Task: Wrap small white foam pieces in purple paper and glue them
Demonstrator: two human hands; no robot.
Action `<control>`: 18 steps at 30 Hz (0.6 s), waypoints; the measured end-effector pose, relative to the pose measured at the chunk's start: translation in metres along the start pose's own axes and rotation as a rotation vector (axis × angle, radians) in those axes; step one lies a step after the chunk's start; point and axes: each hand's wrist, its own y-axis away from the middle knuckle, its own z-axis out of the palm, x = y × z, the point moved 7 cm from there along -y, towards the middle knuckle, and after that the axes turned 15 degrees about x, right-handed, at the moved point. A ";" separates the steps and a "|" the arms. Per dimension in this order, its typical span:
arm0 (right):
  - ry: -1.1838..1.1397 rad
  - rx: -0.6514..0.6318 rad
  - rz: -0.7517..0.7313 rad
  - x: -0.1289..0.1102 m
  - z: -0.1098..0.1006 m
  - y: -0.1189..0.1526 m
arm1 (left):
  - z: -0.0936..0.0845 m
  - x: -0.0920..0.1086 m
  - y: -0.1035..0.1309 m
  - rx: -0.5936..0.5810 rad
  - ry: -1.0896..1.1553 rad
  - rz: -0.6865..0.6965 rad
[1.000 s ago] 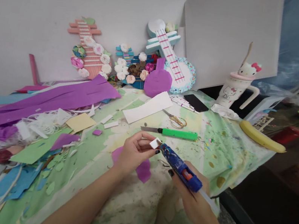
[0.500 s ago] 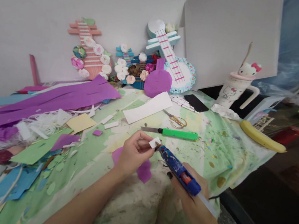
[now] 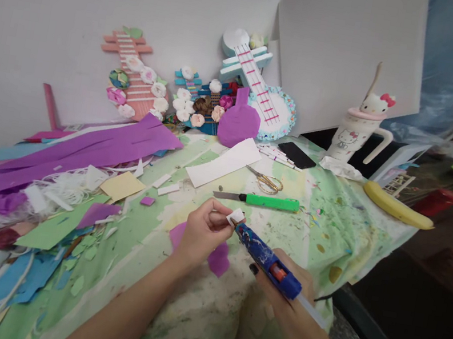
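Observation:
My left hand [image 3: 204, 229] pinches a small white piece [image 3: 236, 215] between thumb and fingers. My right hand [image 3: 286, 295] is wrapped round a blue glue gun [image 3: 266, 260], whose tip meets the lower edge of the white piece. A clear glue stick juts from the gun's back end. Beneath and beside my left hand lies a purple cut-out [image 3: 219, 259], partly covered by the hand. Just beyond the hands is a green cutter [image 3: 272, 202] with its blade out, and gold scissors [image 3: 268, 183] lie behind it.
Purple sheets [image 3: 81, 157] and mixed scraps cover the left side. Behind stand a pink decorated guitar shape [image 3: 139, 91], a white one [image 3: 269, 107] and a purple shape [image 3: 239, 125]. A phone [image 3: 297, 155], white cup [image 3: 351, 135] and banana [image 3: 396, 206] are at the right.
The glue gun and my right hand have shifted slightly left. The white piece has tilted a little in my left hand, which has barely moved.

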 end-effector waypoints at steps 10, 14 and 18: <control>-0.011 0.003 -0.017 -0.005 0.000 -0.001 | 0.001 -0.003 0.000 -0.023 -0.002 -0.012; -0.021 0.027 0.002 -0.001 -0.001 -0.002 | 0.000 -0.001 0.000 -0.014 -0.016 0.015; -0.035 0.070 0.033 0.004 -0.005 -0.003 | -0.001 0.001 0.000 0.012 -0.026 0.023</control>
